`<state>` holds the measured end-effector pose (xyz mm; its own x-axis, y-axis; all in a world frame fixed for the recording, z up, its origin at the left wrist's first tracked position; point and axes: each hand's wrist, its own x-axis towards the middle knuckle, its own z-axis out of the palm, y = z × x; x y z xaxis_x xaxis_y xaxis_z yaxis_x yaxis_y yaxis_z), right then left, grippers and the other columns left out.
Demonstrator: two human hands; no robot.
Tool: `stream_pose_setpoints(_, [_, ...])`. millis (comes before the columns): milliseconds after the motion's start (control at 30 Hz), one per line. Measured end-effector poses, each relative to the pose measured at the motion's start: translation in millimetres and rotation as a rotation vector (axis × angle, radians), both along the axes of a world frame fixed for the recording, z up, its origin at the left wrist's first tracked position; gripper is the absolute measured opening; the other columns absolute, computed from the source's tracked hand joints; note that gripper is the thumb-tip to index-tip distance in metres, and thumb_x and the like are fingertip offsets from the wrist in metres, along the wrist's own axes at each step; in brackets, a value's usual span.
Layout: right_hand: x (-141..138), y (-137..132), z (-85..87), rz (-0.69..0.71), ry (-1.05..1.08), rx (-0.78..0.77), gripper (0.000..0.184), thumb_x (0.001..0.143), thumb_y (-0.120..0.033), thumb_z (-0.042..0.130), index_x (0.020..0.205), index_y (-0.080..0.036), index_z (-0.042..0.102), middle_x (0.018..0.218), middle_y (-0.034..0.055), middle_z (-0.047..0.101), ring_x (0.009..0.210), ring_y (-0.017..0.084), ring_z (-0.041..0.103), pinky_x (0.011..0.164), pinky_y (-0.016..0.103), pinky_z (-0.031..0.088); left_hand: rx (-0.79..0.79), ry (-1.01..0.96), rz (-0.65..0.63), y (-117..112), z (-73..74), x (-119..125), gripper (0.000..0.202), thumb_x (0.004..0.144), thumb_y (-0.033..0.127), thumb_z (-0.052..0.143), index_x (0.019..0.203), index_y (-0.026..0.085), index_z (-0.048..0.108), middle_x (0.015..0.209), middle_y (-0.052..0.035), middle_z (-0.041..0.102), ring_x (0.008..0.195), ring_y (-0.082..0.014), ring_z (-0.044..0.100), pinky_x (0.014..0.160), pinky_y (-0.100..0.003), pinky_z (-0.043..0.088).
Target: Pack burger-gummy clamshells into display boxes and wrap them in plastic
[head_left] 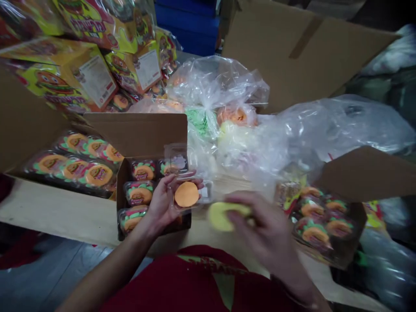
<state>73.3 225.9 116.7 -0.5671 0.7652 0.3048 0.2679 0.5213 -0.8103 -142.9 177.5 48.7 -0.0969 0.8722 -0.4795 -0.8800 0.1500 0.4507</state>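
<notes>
My left hand [164, 201] holds a clear plastic clamshell pack [205, 190] from below, its fingers wrapped behind it. In the pack lies a flat orange disc [186, 194]. To the right, my right hand [260, 216] pinches a pale yellow disc [219, 216] between thumb and fingers; both are blurred by motion. The yellow disc is apart from the pack. Under my left forearm stands an open carton [152, 134] with packed toy burgers [139, 193] in rows.
Another carton of packed burgers [73, 167] sits at the left, a third [352, 242] at the right. Printed yellow boxes [78, 82] are stacked back left. Clear bags [214, 82] with green, orange and yellow pieces lie at the back, before a large cardboard box [260, 47].
</notes>
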Motion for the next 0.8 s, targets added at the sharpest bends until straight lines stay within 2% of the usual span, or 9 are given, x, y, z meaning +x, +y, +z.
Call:
stream_pose_setpoints(33, [-21.0,-4.0,-7.2,0.176,0.005,-0.075,0.022,0.09,-0.023,0.06,0.11,-0.03,0.064,0.101,0.0025,0.07,0.086,0.016,0.067,0.069,0.029,0.056,-0.003,0.01,0.006,0.1,-0.3,0.5,0.045,0.089,0.033,0.042,0.116,0.004,0.064,0.098,-0.0169,0.073,0.093,-0.0282,0.07,0.082,-0.038,0.057])
stream_pose_setpoints(100, [-58.4,-1.0,-23.5,0.329,0.071,-0.197,0.023,0.09,-0.018,0.057,0.111,-0.024,0.062,0.106,0.0021,0.069,0.096,0.015,0.066,0.082,0.029,0.055,-0.022,0.015,0.023,-0.3,-2.1,0.3,0.041,0.088,0.032,0.044,0.109,0.006,0.067,0.09,-0.0138,0.074,0.081,-0.0253,0.071,0.075,-0.035,0.058])
stream_pose_setpoints(233, [-93.9,17.1,-48.7,0.328,0.104,-0.303,0.022,0.087,-0.013,0.055,0.107,-0.02,0.062,0.108,0.0034,0.068,0.099,0.016,0.064,0.089,0.033,0.051,-0.043,-0.006,0.056,-2.0,-6.7,-2.8,0.03,0.084,0.029,0.052,0.099,0.01,0.07,0.071,-0.0059,0.071,0.058,-0.0186,0.066,0.058,-0.028,0.055])
stream_pose_setpoints(367, [-89.4,18.7,-56.3,0.341,0.029,-0.236,0.026,0.086,-0.009,0.054,0.108,-0.021,0.06,0.11,0.0032,0.068,0.103,0.017,0.063,0.092,0.035,0.05,-0.023,-0.007,0.015,-0.5,-5.1,-1.2,0.037,0.085,0.029,0.051,0.109,0.009,0.068,0.081,-0.009,0.074,0.071,-0.023,0.07,0.065,-0.031,0.057])
stream_pose_setpoints(467, [-90.2,10.7,-62.9,0.324,-0.057,-0.088,0.029,0.087,-0.009,0.052,0.111,-0.021,0.059,0.111,0.0044,0.068,0.102,0.019,0.063,0.09,0.037,0.051,-0.009,-0.002,-0.001,1.4,-2.7,1.1,0.043,0.086,0.03,0.046,0.115,0.006,0.067,0.093,-0.0127,0.075,0.089,-0.028,0.071,0.08,-0.038,0.057])
stream_pose_setpoints(533, [-96.3,3.1,-69.3,0.257,-0.11,0.086,0.028,0.089,-0.01,0.047,0.114,-0.019,0.058,0.113,0.0088,0.067,0.104,0.022,0.062,0.091,0.04,0.052,0.003,-0.003,0.006,1.8,-2.5,0.9,0.045,0.086,0.031,0.046,0.117,0.006,0.066,0.097,-0.0131,0.075,0.096,-0.0293,0.07,0.085,-0.039,0.056])
stream_pose_setpoints(633, [-97.3,-6.5,-73.4,0.138,-0.096,0.367,0.028,0.093,-0.017,0.047,0.118,-0.016,0.057,0.113,0.0144,0.064,0.109,0.027,0.058,0.095,0.046,0.051,-0.009,-0.013,0.047,0.3,-3.0,-1.6,0.043,0.086,0.029,0.046,0.114,0.005,0.067,0.095,-0.0134,0.075,0.096,-0.027,0.07,0.08,-0.033,0.058])
stream_pose_setpoints(733, [-64.3,0.6,-62.8,0.029,0.073,0.605,0.039,0.088,-0.023,0.061,0.126,-0.026,0.053,0.116,0.0089,0.059,0.113,0.025,0.055,0.098,0.043,0.05,-0.018,-0.012,0.056,-3.5,-1.6,-4.7,0.045,0.087,0.03,0.046,0.117,0.004,0.065,0.101,-0.0163,0.074,0.097,-0.0278,0.07,0.079,-0.033,0.059])
stream_pose_setpoints(800, [-25.9,20.3,-50.9,-0.278,0.123,0.774,0.053,0.082,-0.023,0.069,0.131,-0.032,0.049,0.125,0.0066,0.053,0.119,0.026,0.051,0.102,0.045,0.047,0.01,-0.019,0.017,-7.4,-0.8,-6.9,0.051,0.087,0.036,0.05,0.127,0.006,0.06,0.111,-0.0182,0.071,0.104,-0.0322,0.067,0.084,-0.041,0.058])
